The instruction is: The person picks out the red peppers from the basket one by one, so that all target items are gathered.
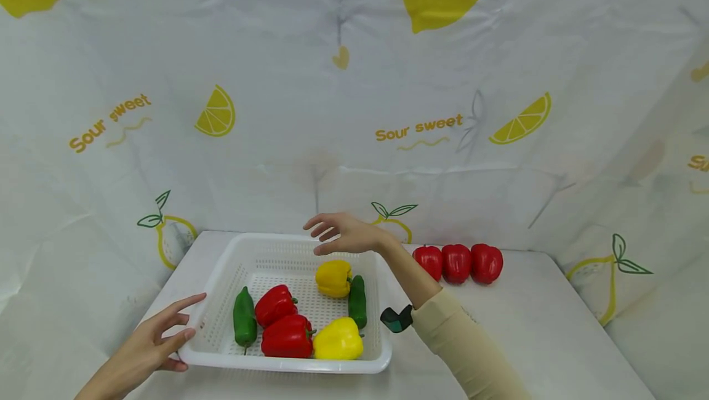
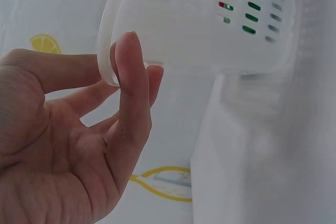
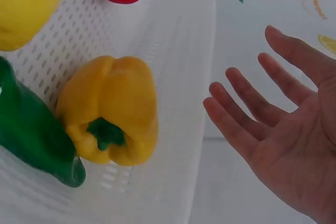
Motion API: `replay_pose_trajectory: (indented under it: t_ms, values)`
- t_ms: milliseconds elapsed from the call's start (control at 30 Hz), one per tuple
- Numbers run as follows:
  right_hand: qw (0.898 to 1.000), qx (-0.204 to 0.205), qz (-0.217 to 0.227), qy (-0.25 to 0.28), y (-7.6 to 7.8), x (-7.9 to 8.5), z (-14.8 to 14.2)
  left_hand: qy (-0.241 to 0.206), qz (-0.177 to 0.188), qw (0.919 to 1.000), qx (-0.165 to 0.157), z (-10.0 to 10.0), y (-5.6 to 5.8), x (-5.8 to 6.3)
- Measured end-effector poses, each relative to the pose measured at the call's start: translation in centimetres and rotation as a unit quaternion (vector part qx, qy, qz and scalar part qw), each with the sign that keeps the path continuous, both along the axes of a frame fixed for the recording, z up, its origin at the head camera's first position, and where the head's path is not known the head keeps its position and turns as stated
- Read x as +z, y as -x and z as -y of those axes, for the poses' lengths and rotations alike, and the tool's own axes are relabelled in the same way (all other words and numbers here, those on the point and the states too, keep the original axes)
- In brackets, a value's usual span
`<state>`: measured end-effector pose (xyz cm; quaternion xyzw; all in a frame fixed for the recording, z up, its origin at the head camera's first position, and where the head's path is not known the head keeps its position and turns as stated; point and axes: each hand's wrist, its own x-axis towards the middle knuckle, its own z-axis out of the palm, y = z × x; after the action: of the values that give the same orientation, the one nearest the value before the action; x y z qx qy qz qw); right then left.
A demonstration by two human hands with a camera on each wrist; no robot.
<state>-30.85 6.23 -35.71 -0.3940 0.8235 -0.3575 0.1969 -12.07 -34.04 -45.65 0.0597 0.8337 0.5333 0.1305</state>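
Observation:
A white plastic basket [image 1: 299, 363] with slotted walls sits on the table. My left hand [image 1: 146, 341] grips its near left corner; in the left wrist view, fingers [image 2: 131, 87] bend around the rim [image 2: 107, 40]. Over the far right rim hovers my right hand [image 1: 354, 234], its fingers spread and holding nothing. Inside the basket lie an orange-yellow bell pepper [image 3: 113, 103], a bright yellow bell pepper [image 1: 338, 340], two red bell peppers [image 1: 288, 336] and two long green peppers [image 1: 245, 317], one beside each side wall. The orange-yellow one is nearest my right hand.
Three red bell peppers [image 1: 456, 263] stand in a row at the back of the white table [image 1: 498, 338], right of the basket. A white lemon-print sheet [image 1: 299, 160] hangs behind and along both sides. A dark band [image 1: 396, 319] shows by my right sleeve.

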Motion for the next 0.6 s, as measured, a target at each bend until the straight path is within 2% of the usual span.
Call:
replay_pose_trajectory:
  t_ms: [167, 333, 600]
  values:
    - [0.997, 0.009, 0.068, -0.029, 0.7, -1.6, 2.6, -0.001, 0.010, 0.9999, 0.003, 0.0, -0.1, 0.0]
    - [0.989, 0.006, 0.136, -0.054, 0.6, -2.9, 4.7, -0.003, 0.013, 0.9999, 0.005, 0.0, 0.0, 0.0]
    - [0.975, 0.030, 0.197, -0.094, 0.0, -4.8, 6.7, 0.000, 0.006, 1.0000, 0.007, -0.1, -0.1, 0.0]
